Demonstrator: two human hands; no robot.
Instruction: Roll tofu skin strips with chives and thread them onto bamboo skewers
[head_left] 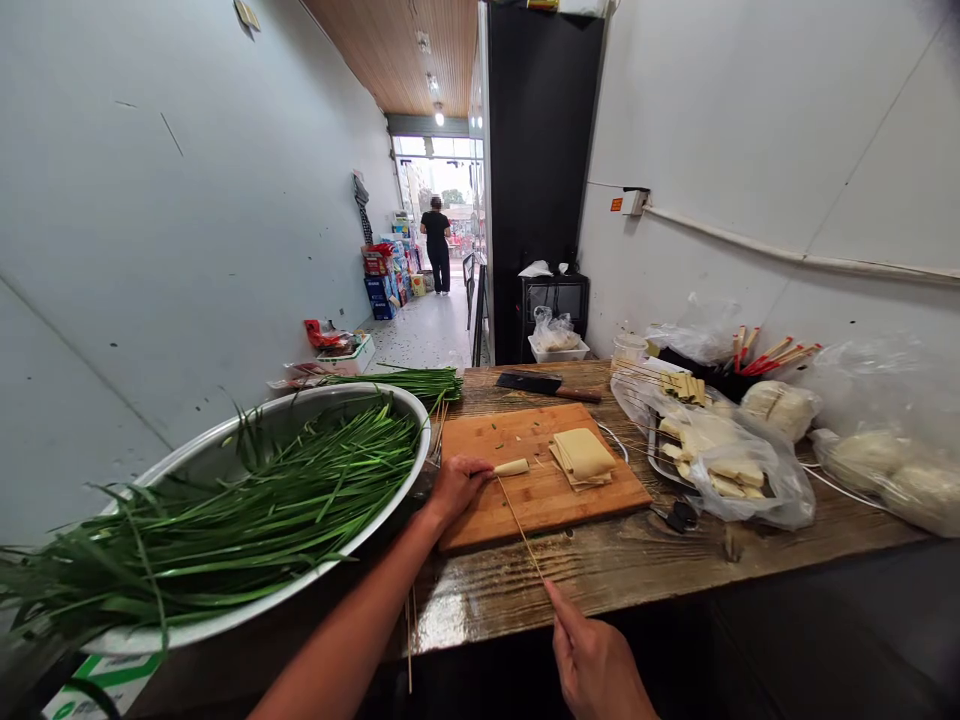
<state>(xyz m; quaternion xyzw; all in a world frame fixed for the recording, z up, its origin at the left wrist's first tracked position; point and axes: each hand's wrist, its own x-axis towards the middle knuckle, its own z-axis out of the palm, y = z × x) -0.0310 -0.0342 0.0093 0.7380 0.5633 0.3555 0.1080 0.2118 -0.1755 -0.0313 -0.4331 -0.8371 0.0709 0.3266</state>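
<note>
At the left of the wooden cutting board (540, 515), my left hand (459, 487) is closed on the end of a small rolled tofu sheet (513, 467). My right hand (592, 655), low in front of the table edge, grips a thin bamboo skewer (523, 535). The skewer's far tip reaches the roll near my left fingertips; whether it has pierced the roll I cannot tell. A stack of folded square tofu sheets (583, 454) lies on the board's right half. Small green bits are scattered on the board.
A large metal basin (424, 440) heaped with garlic chives (262, 490) stands left. Behind the board lies a cleaver (551, 385). To the right are skewered rolls (682, 387), a bagged tray of pale pieces (727, 465) and keys (681, 516). A person (436, 245) stands at the far doorway.
</note>
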